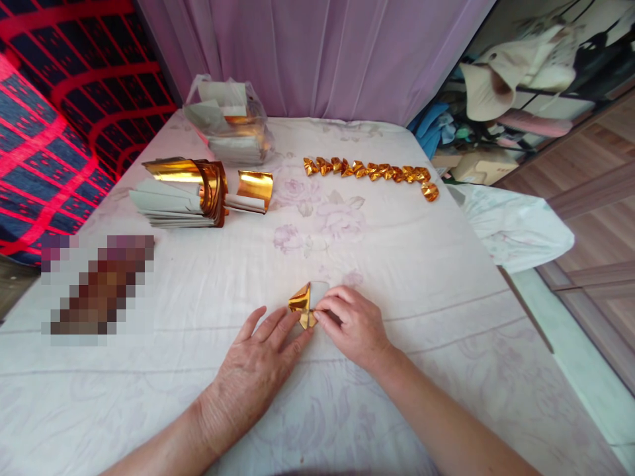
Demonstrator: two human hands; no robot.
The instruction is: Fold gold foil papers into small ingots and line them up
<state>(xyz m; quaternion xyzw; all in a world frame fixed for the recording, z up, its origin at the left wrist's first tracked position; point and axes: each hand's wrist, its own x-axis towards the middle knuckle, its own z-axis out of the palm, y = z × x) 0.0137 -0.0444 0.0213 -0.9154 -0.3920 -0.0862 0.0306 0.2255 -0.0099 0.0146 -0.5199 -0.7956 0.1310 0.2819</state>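
A partly folded sheet of gold foil paper (300, 299), gold on one side and pale grey on the other, lies on the table between my hands. My left hand (262, 350) rests flat with fingers spread, its index finger and thumb touching the lower left of the sheet. With thumb and index finger, my right hand (354, 324) pinches the sheet's right edge near the lower folds. My fingertips hide part of the folds.
Gold foil stacks (213, 192) and a small loose piece (255, 188) lie at the left, before a clear plastic bag (228, 125) of more sheets. A row of folded gold pieces (381, 172) runs across the back right. A pixelated patch (102, 287) covers something at left.
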